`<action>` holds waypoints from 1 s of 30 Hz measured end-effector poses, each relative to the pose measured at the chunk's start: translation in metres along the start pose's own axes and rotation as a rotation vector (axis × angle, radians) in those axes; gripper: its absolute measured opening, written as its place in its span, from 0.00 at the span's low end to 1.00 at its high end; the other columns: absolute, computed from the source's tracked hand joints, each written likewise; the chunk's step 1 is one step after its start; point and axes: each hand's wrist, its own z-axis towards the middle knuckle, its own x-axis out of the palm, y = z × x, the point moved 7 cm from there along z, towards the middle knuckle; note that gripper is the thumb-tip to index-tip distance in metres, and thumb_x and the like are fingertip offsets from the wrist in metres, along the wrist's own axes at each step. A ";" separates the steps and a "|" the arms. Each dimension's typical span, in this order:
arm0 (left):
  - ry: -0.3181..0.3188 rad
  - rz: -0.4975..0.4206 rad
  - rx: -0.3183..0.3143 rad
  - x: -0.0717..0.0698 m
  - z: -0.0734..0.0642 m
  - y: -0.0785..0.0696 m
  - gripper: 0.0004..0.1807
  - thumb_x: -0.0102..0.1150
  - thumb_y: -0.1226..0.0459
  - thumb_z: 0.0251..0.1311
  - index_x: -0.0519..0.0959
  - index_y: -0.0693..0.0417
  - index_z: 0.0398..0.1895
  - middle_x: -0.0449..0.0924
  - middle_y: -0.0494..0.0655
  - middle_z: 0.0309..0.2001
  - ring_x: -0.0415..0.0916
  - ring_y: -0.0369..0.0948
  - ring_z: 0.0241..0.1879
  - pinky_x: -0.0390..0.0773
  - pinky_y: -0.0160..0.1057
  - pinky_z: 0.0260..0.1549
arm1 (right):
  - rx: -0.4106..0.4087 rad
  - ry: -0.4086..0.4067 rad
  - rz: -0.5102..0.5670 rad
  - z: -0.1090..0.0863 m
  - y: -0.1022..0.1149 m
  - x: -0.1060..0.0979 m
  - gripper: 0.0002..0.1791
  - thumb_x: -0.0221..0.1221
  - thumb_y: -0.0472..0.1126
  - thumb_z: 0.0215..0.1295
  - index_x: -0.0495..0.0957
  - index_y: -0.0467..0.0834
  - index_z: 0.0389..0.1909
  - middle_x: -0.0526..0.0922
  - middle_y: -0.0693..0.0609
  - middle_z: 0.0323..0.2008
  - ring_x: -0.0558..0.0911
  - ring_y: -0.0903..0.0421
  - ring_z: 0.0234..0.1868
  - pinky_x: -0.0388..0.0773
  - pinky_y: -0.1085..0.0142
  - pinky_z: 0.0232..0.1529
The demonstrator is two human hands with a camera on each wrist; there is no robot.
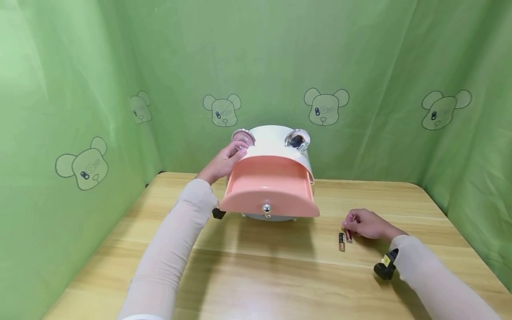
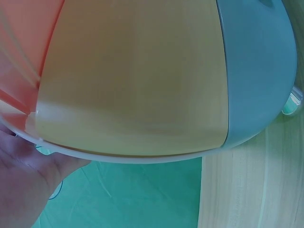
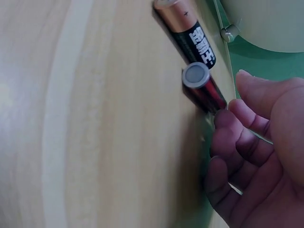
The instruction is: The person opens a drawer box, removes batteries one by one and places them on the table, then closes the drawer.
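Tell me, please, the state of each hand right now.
Left hand: on the white box; whether it grips cannot be told.
Right hand: at the red battery; whether it grips cannot be told.

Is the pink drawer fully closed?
No, the pink drawer juts out from the white case in the head view, its inside showing.

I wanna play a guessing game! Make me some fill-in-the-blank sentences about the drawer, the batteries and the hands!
1. The drawer is not shut; it is ____.
2. The shiny knob on its front is coloured ____.
3. Next to the black and copper battery, the other battery is dark ____.
4. The left hand touches the white-topped box, while the ____ hand is at that other battery.

Missing words: open; silver; red; right.
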 end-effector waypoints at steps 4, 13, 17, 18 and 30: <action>0.004 0.003 -0.013 0.000 0.000 0.001 0.18 0.47 0.52 0.73 0.71 0.49 0.59 0.71 0.52 0.60 0.67 0.48 0.61 0.67 0.51 0.61 | 0.001 -0.011 -0.015 -0.002 0.006 -0.003 0.13 0.56 0.44 0.71 0.73 0.39 0.31 0.78 0.50 0.23 0.72 0.56 0.23 0.71 0.67 0.24; 0.003 -0.021 0.000 0.000 0.000 -0.002 0.18 0.46 0.54 0.73 0.70 0.51 0.59 0.71 0.54 0.61 0.67 0.49 0.62 0.66 0.51 0.61 | -0.033 -0.123 -0.056 -0.004 0.024 -0.011 0.17 0.51 0.46 0.75 0.71 0.41 0.27 0.69 0.52 0.22 0.69 0.55 0.24 0.67 0.65 0.25; 0.002 -0.030 0.001 0.000 -0.001 -0.003 0.17 0.46 0.54 0.73 0.70 0.52 0.59 0.71 0.54 0.61 0.67 0.49 0.61 0.66 0.51 0.61 | -0.054 -0.129 -0.038 -0.006 0.034 -0.011 0.17 0.51 0.45 0.75 0.71 0.39 0.28 0.70 0.51 0.23 0.69 0.55 0.25 0.67 0.65 0.26; 0.002 -0.030 0.001 0.000 0.000 -0.003 0.17 0.46 0.55 0.73 0.70 0.52 0.59 0.71 0.54 0.61 0.67 0.49 0.61 0.66 0.50 0.61 | -0.061 -0.125 -0.028 -0.007 0.037 -0.011 0.16 0.51 0.45 0.74 0.71 0.39 0.28 0.70 0.51 0.24 0.69 0.55 0.26 0.67 0.65 0.26; 0.003 -0.032 -0.002 0.001 0.001 -0.002 0.17 0.46 0.55 0.73 0.70 0.52 0.58 0.71 0.54 0.59 0.67 0.48 0.61 0.66 0.49 0.61 | -0.128 -0.020 0.145 -0.010 0.064 -0.003 0.16 0.48 0.45 0.76 0.73 0.33 0.39 0.77 0.41 0.29 0.78 0.46 0.28 0.78 0.60 0.28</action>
